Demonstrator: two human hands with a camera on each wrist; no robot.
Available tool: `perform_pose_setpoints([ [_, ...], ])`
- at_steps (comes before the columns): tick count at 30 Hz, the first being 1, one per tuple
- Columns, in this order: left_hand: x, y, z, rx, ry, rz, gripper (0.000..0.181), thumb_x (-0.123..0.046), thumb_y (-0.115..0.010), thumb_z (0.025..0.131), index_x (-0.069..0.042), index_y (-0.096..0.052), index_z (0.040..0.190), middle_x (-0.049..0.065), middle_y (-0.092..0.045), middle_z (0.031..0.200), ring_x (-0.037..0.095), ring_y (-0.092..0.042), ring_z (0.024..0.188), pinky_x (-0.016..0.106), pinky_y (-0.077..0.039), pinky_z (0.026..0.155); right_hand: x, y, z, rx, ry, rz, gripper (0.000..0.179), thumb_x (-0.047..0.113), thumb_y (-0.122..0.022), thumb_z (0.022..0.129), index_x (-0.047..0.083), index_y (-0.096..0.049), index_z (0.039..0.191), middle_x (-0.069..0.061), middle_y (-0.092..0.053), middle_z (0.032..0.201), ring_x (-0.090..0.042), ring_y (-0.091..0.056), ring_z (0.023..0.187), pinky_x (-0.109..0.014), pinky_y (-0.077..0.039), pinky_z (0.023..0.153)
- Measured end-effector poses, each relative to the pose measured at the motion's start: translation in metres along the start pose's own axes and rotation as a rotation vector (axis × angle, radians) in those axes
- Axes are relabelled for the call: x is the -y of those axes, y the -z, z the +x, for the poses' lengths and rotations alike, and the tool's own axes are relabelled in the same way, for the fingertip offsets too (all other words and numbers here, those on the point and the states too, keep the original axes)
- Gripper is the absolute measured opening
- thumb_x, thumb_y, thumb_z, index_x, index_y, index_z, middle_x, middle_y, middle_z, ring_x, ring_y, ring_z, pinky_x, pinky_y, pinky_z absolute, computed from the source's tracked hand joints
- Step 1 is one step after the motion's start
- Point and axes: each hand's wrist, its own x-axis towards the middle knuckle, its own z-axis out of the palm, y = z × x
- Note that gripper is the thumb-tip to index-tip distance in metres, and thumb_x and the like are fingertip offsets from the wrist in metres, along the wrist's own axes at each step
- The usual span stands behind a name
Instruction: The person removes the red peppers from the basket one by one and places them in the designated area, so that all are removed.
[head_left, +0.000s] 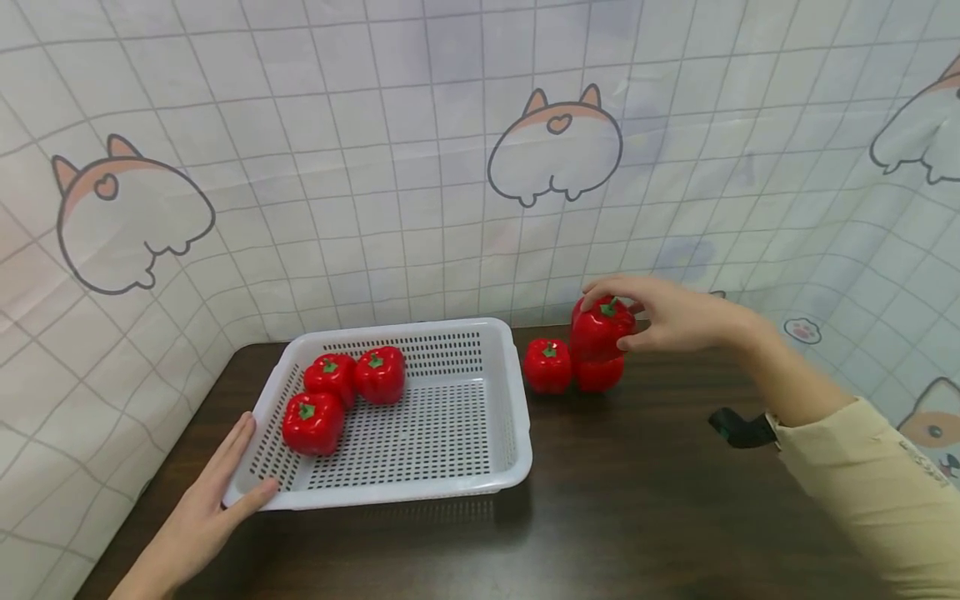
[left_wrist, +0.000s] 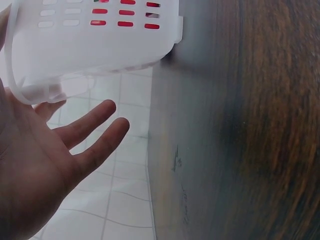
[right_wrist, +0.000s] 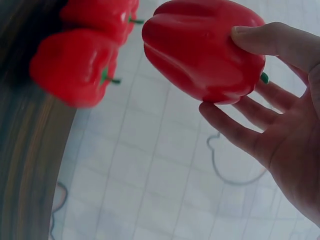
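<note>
My right hand (head_left: 663, 312) grips a red bell pepper (head_left: 600, 332) near its green stem, thumb on one side and fingers on the other. In the right wrist view this pepper (right_wrist: 200, 50) hangs above the table, apart from two other bell peppers (right_wrist: 75, 67). From the head it partly covers one red bell pepper (head_left: 600, 375), and another bell pepper (head_left: 548, 367) stands just left of that. My left hand (head_left: 202, 500) rests at the near left corner of a white plastic basket (head_left: 397, 493), its fingers extended along the rim. Three red bell peppers (head_left: 313, 423) sit in the basket's left part.
The dark wooden table (head_left: 637, 517) runs up to a white grid-patterned cloth (head_left: 435, 233) behind and at both sides. A black strap-like piece (head_left: 741, 427) sticks out by the right wrist, near the beige sleeve (head_left: 862, 475).
</note>
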Motion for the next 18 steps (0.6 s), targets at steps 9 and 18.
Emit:
perform_pose_setpoints([
  [9, 0.001, 0.000, 0.002, -0.010, -0.003, 0.020, 0.088, -0.028, -0.069, 0.099, -0.021, -0.013, 0.167, 0.013, -0.010, 0.171, 0.052, -0.028, 0.143, 0.019, -0.019, 0.111, -0.022, 0.012, -0.017, -0.015, -0.019, 0.007, 0.055, -0.014, -0.073, 0.083, 0.015, -0.062, 0.129, -0.008, -0.055, 0.142, -0.032, -0.056, 0.124, -0.040, -0.058, 0.087],
  [18, 0.001, -0.001, 0.002, -0.012, 0.003, 0.002, 0.087, -0.028, -0.069, 0.099, -0.022, -0.013, 0.167, 0.012, -0.009, 0.171, 0.052, -0.026, 0.144, 0.022, -0.015, 0.111, -0.043, 0.019, -0.029, -0.016, -0.080, 0.001, 0.057, -0.017, -0.072, 0.080, 0.014, -0.063, 0.127, -0.006, -0.060, 0.133, -0.030, -0.058, 0.116, -0.040, -0.058, 0.084],
])
